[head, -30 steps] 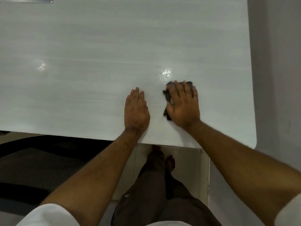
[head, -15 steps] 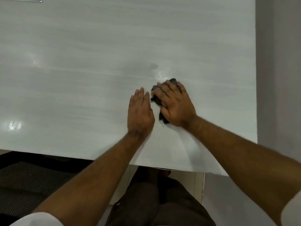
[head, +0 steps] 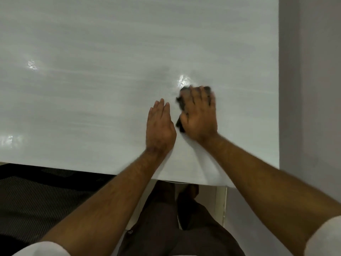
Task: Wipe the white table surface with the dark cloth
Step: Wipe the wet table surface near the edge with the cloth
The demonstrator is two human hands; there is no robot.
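The white table (head: 92, 89) fills the upper part of the head view, glossy with light streaks. My right hand (head: 200, 115) lies flat, palm down, pressing the dark cloth (head: 181, 104) onto the surface near the table's right side. Only the cloth's edges show, past the fingertips and beside the thumb; my hand hides the remainder. My left hand (head: 160, 126) rests flat on the table just left of the cloth, fingers together, holding nothing.
The table's near edge (head: 73, 168) runs across the lower middle. A grey wall (head: 313, 89) borders the table's right edge. A dark mesh chair (head: 36, 200) sits below at the left. My legs in dark trousers (head: 166, 228) stand under the edge.
My right hand has slid the cloth to the right, away from my left hand, after coming close to it half a second ago. My left hand has stayed planted.
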